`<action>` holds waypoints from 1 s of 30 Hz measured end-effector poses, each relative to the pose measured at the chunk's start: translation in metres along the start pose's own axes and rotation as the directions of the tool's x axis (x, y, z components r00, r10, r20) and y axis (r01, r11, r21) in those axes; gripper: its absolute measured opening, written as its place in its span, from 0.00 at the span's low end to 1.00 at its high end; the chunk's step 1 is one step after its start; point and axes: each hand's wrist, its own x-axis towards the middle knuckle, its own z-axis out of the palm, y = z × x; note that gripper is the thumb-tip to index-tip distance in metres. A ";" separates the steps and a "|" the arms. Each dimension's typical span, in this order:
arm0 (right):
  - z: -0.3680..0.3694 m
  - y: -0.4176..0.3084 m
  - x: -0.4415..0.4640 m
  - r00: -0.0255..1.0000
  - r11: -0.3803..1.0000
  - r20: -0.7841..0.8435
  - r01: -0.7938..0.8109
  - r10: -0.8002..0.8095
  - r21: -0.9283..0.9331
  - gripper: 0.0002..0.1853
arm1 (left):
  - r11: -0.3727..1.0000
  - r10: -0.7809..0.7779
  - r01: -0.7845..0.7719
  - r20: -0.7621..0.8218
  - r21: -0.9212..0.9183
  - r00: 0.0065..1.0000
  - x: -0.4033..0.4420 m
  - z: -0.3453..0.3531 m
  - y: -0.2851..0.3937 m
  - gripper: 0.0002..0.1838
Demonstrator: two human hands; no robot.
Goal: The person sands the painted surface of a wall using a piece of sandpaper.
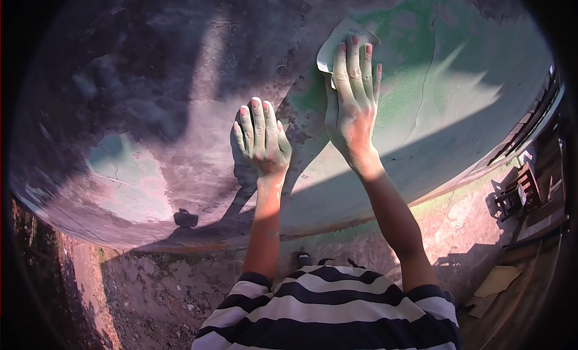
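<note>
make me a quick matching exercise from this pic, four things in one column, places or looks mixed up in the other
1. left hand
2. right hand
3. paper sheet
4. shirt

A. dark and light stripes
B. fingers over the sheet
C. on the wall, apart from the sheet
D. pale, with small markings

Right pairs: 1-C, 2-B, 3-D, 4-A

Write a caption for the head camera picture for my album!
A dusty right hand presses sandpaper-like paper to a patchy wall, while the left hand rests beside it.
</note>
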 end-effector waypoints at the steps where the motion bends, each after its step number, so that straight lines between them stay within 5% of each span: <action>1: 0.008 0.000 -0.027 0.999 0.999 0.035 -0.026 0.025 0.018 0.29 | 1.000 -0.003 0.002 -0.009 -0.015 1.000 0.000 0.001 0.000 0.24; 5: 0.031 -0.002 -0.127 0.967 1.000 0.254 -0.021 0.023 -0.007 0.30 | 0.995 -0.058 0.056 -0.023 -0.078 0.998 -0.001 0.001 0.000 0.22; 12: 0.025 -0.024 0.002 1.000 0.997 -0.030 0.000 0.002 0.071 0.36 | 0.999 -0.004 0.004 0.016 -0.045 1.000 -0.003 -0.007 -0.011 0.21; 18: 0.052 -0.018 -0.117 0.995 0.999 0.099 -0.023 0.020 0.032 0.30 | 0.999 -0.033 0.034 0.029 -0.034 0.999 -0.010 -0.021 -0.031 0.23; 21: 0.046 -0.004 -0.090 0.993 0.994 0.087 0.082 -0.076 -0.066 0.28 | 0.984 -0.177 0.179 0.060 -0.019 0.982 -0.013 -0.023 -0.035 0.31; 25: 0.018 -0.023 -0.002 0.995 0.990 -0.028 -0.090 0.093 0.109 0.26 | 0.983 -0.171 0.161 0.119 0.091 0.978 -0.015 -0.027 -0.032 0.32; 30: 0.038 -0.025 -0.064 0.998 0.996 0.014 -0.068 0.067 0.058 0.29 | 0.983 -0.183 0.174 0.182 0.064 0.966 -0.017 -0.034 -0.032 0.32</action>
